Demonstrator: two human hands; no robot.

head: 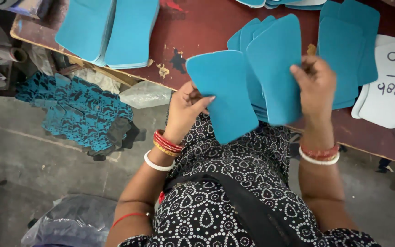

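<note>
Peeling one blue sheet off a fanned blue stack.
Left hand pinching the sheet clear; right hand apparently clamped on the stack, steadying it above the table.

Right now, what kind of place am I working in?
Probably a small footwear or insole workshop: stacks of blue cut pieces on a worn red table, and blue offcut scraps heaped on the concrete floor.

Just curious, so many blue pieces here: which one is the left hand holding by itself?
The single blue piece pinched in the left hand, pulled leftward and apart from the fanned stack that the right hand grips.
</note>
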